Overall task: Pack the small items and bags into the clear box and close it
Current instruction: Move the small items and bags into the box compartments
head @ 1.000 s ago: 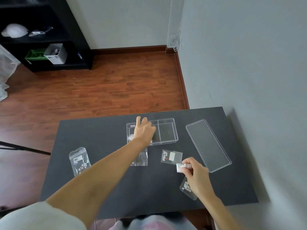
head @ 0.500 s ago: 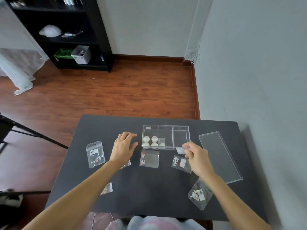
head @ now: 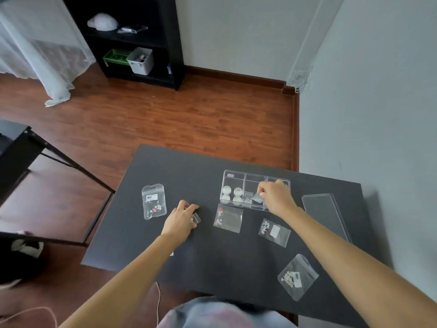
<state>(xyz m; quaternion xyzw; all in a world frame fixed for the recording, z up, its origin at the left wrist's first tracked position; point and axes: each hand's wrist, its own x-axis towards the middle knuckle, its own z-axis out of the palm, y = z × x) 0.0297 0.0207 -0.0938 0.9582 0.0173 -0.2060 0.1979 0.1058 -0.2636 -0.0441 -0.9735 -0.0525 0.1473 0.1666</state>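
Note:
A clear box [head: 233, 174] with compartments stands open on the black table [head: 165, 166], with several round white pots [head: 233, 195] in its left compartment. My right hand [head: 275, 197] reaches over the box's middle and pinches a small clear bag [head: 257, 198] there. My left hand [head: 179, 220] rests on the table, fingers closed on a tiny bag [head: 196, 218]. Loose zip bags of small flowers lie around: one at the left [head: 153, 204], one below the box [head: 228, 218], one under my right forearm [head: 274, 232], one at the near right [head: 296, 276]. The clear lid [head: 324, 214] lies to the right.
The table's right side meets a grey wall [head: 378, 114]. A second black table [head: 14, 143] stands to the left. A black shelf unit [head: 132, 39] with a white bin stands on the wooden floor beyond.
My right hand moved up from the box's front edge into its middle compartment with the small bag. My left hand slid down and closed on a tiny bag.

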